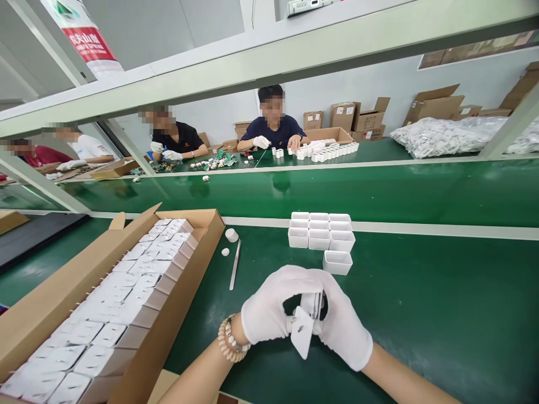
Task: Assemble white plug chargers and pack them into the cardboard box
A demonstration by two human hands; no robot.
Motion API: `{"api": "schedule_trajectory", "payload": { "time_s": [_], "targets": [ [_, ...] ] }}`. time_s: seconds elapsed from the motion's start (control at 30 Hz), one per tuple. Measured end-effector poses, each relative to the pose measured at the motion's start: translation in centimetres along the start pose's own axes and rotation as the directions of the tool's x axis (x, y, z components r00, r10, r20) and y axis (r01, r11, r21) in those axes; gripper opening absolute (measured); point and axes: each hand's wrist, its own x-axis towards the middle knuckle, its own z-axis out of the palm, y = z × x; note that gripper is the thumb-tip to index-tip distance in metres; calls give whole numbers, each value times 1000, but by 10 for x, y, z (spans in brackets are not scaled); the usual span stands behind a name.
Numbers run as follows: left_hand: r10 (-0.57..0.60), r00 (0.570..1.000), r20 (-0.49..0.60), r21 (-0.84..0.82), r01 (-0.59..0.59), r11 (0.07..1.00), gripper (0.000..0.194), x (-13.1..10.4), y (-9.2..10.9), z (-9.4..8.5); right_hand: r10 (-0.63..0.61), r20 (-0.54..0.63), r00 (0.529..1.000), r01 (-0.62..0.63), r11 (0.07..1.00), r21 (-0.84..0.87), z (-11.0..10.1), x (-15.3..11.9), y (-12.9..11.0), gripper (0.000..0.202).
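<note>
The small white box (304,328) sits between both gloved hands, held just above the green desk (442,314), with its hang-tab flap pointing down toward the person. The flap could crease or tear if the fingers press it against the box body at an angle, and the smooth gloves may let the box slip and drop onto the desk.

The left hand (269,308) is curled around the box's left side, fingers closed over its top. The right hand (341,322) is wrapped against the right side, fingers bent and pressing inward; neither hand is spread.

Beyond the box, farther from the person, stands a cluster of open white trays (320,234). To the left of the box lie metal tweezers (234,265) and two small white caps (231,235), and farther left a cardboard carton (126,314) filled with rows of identical packed boxes.
</note>
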Motion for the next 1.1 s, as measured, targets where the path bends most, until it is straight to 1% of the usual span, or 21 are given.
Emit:
{"api": "schedule_trajectory", "payload": {
  "time_s": [0.07, 0.13, 0.2, 0.3, 0.4, 0.5, 0.57, 0.63, 0.7, 0.73, 0.77, 0.8, 0.87, 0.9, 0.93, 0.97, 1.0, 1.03, 1.1],
  "targets": [
    [2, 1000, -5, 2, -2, 1000, 53, 0, 0, 0, 0, -8, 1000, 0, 998, -55, 0, 1, -2, 32],
    [-3, 1000, -6, 9, 3, 1000, 50, 1, 0, 1, -35, -11, 999, 33, 989, -144, -1, 2, -4, 36],
    [-12, 1000, 1, 17, 12, 1000, 48, 1, 0, 1, -64, -17, 998, 60, 979, -194, -1, 2, -5, 34],
    [-32, 999, 38, 25, 31, 999, 50, 2, 1, 0, -78, -23, 997, 72, 974, -214, -1, 2, -4, 32],
    [-70, 996, 63, 32, 68, 997, 50, 2, 2, 0, -86, -39, 996, 75, 971, -229, 0, 2, -4, 36],
    [-95, 992, 79, 26, 93, 995, 50, 0, 1, 0, -135, -51, 990, 117, 958, -260, 1, 2, -7, 38],
    [-105, 990, 96, 23, 103, 994, 50, -1, 0, 0, -143, -46, 989, 128, 962, -241, 2, 2, -7, 39],
    [-112, 988, 109, 25, 110, 994, 56, -2, -2, 1, -89, -42, 995, 81, 983, -167, 2, 1, -3, 30],
    [-131, 984, 123, 23, 129, 991, 67, -2, -3, 1, -42, -44, 998, 37, 995, -95, 2, 0, 3, 25],
    [-145, 981, 129, 25, 143, 989, 73, -2, -4, 1, -59, -48, 997, 54, 994, -93, 1, -1, 6, 27],
    [-156, 979, 130, 28, 154, 988, 76, -2, -4, 1, -110, -50, 993, 103, 986, -127, 0, -2, 9, 30],
    [-161, 979, 124, 30, 158, 987, 76, -1, -4, 1, -188, -45, 981, 176, 966, -189, -1, -3, 11, 39],
    [-141, 985, 104, 38, 137, 990, 67, 0, -3, -1, -329, 4, 944, 314, 896, -315, -5, -3, 11, 62],
    [-119, 988, 96, 45, 116, 992, 61, 1, -2, -2, -356, 48, 933, 349, 870, -349, -8, -2, 9, 69],
    [-93, 992, 86, 56, 89, 994, 56, 2, 0, -3, -348, 98, 932, 360, 866, -347, -11, -1, 5, 72],
    [-67, 995, 77, 74, 62, 995, 54, 4, 1, -4, -313, 153, 937, 346, 887, -307, -14, 1, 0, 73],
    [-49, 996, 70, 99, 42, 994, 53, 5, 3, -6, -257, 218, 942, 306, 923, -234, -18, 4, -6, 73],
    [-38, 997, 64, 122, 30, 992, 54, 6, 4, -7, -188, 293, 937, 237, 961, -143, -22, 6, -13, 72],
    [-44, 996, 82, 138, 33, 990, 50, 9, 6, -9, -64, 433, 899, 59, 998, 24, -28, 12, -29, 73]
  ]
}}
